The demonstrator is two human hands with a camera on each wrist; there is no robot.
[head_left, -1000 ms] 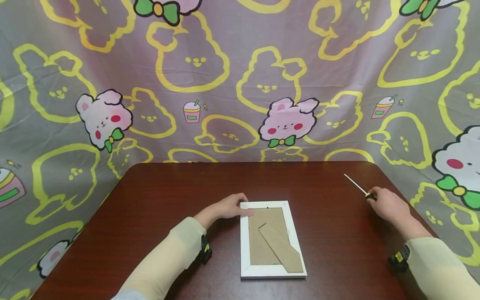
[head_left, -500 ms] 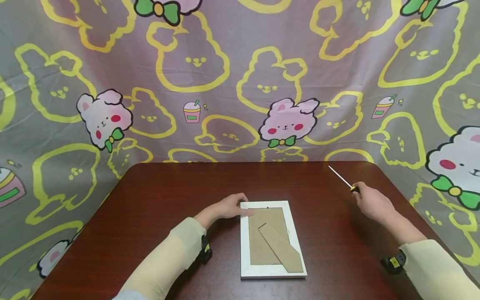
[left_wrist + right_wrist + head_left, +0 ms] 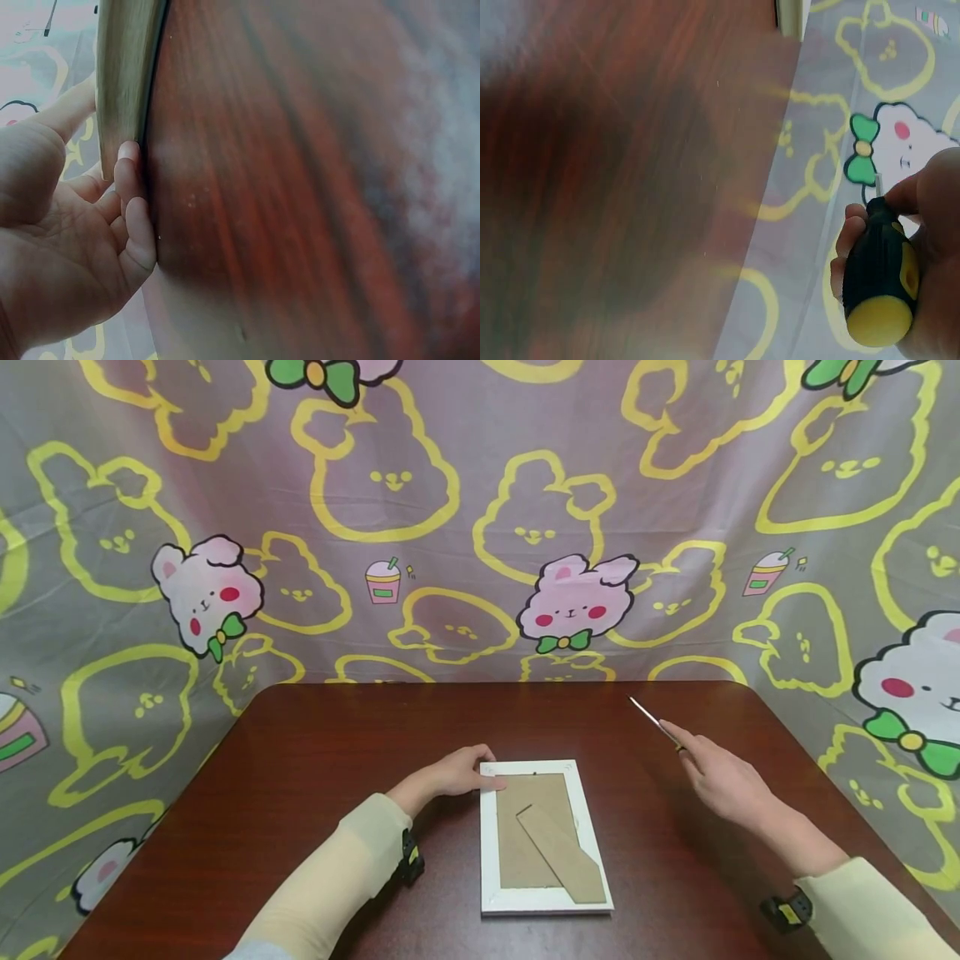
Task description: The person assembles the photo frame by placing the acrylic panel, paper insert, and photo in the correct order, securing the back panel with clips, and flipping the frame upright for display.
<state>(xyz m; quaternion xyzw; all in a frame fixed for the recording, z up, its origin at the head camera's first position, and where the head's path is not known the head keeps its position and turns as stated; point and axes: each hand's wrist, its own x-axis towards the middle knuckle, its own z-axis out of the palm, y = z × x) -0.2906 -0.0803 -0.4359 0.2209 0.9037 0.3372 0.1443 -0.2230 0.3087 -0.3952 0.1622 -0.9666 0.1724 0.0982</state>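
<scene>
A white picture frame (image 3: 490, 835) lies face down on the table, its brown backing board and slanted stand leg (image 3: 562, 856) uppermost. My left hand (image 3: 448, 774) grips its far left corner, thumb on top of the border. In the left wrist view, fingers (image 3: 127, 176) curl against the frame's side (image 3: 121, 82). Off to the right, my right hand (image 3: 727, 781) holds a screwdriver (image 3: 651, 717) above the table, shaft pointing forward and left. The right wrist view shows its black and yellow handle (image 3: 879, 262) inside the curled fingers; the shaft is mostly hidden there.
Dark reddish-brown wood makes up the tabletop (image 3: 360, 727), with rounded far corners. A patterned curtain (image 3: 450, 527) hangs behind it and along both sides. A wrist camera (image 3: 787, 910) sits at the right sleeve, another (image 3: 410, 857) at the left.
The right hand has moved left with the screwdriver, toward the picture frame, and its index finger now lies farther along the screwdriver. The left hand and the frame stay in place.
</scene>
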